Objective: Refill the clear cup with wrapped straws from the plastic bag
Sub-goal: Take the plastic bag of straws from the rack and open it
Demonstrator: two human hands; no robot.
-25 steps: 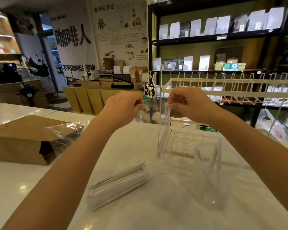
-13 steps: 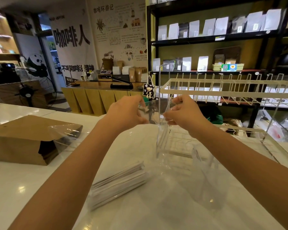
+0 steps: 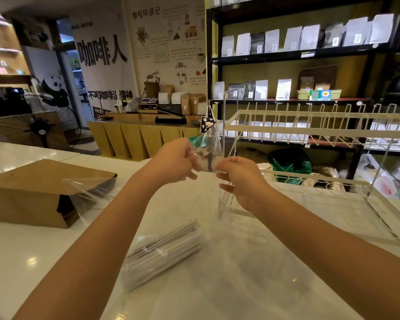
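A large clear plastic bag (image 3: 208, 158) hangs from both my hands and drapes down onto the white counter. Inside its lower left part lies a bundle of white wrapped straws (image 3: 162, 252), flat on the counter. My left hand (image 3: 178, 162) pinches the bag's top edge from the left. My right hand (image 3: 238, 179) pinches the same edge from the right, a little lower and very close to the left. Through the film at lower right shows a faint, blurred clear shape that may be the clear cup (image 3: 277, 269); I cannot make it out sharply.
A brown paper package (image 3: 32, 192) with loose clear film lies on the counter at left. A white wire rack (image 3: 310, 125) stands at right, with a thin clear acrylic stand (image 3: 230, 125) just behind my hands. Shelves with pouches fill the background.
My hands have come down and closer together, drawing the bag's top edge narrow. The straw bundle has stayed on the counter.
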